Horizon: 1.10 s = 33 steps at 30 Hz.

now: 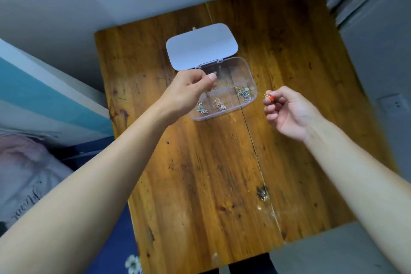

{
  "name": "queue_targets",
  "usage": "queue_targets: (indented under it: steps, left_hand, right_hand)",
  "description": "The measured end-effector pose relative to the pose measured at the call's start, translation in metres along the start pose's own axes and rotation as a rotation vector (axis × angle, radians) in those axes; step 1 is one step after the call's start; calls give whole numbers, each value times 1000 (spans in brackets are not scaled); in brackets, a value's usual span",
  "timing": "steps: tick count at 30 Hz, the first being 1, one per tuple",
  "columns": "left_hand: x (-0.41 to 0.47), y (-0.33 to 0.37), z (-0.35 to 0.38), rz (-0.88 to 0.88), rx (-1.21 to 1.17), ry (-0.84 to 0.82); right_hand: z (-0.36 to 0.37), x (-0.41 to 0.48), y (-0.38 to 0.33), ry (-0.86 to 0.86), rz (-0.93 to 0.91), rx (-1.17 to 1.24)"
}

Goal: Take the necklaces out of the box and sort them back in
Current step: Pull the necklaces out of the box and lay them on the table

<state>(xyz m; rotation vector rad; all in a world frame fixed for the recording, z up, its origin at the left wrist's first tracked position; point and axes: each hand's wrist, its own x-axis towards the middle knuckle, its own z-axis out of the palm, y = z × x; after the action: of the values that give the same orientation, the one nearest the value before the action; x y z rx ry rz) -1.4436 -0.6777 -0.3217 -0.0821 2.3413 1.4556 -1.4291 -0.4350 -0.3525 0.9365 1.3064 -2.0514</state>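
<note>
- A thin gold necklace (240, 88) is stretched in the air just above the open clear box (222, 115), held between two hands.
- The left hand (189, 93) pinches one chain end. The right hand (289, 111) pinches the red pendant (270, 96), its other fingers loosely curled.
- The chain looks very light, limp and easily tangled or snapped, so the ends seem the safest holds.
- Three bunched necklaces (219, 104) lie in separate compartments.
- The lid (201, 45) lies back on the wooden worktop (200, 173).
</note>
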Motion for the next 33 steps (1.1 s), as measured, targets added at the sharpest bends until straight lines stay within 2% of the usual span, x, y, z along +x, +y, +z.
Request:
queue_targets:
  steps: [4,6,11,14,18,25,29,33]
  left_hand:
    - [-18,3,-23,-147,-518,-132]
    - [-24,-6,-34,-192,-561,-133]
    - [-44,-38,-60,-307,-272,-106]
    - [-54,-57,-65,-355,-72,-28]
    - [-61,-83,-56,-365,123,29]
    - [-71,-114,-46,-285,539,-46]
    - [-80,-125,-44,-222,615,-103]
    - [-85,-134,-43,-137,602,-105]
  right_hand:
    - [4,-8,4,-25,3,35]
    - [4,-12,9,-32,5,42]
    - [6,-27,43,-15,28,-13]
    - [11,-40,80,11,38,-180]
    - [29,-65,143,-50,119,-451]
    - [73,-100,243,-78,165,-654]
    - [86,-105,276,-29,72,-838]
    - [87,-101,284,34,32,-906]
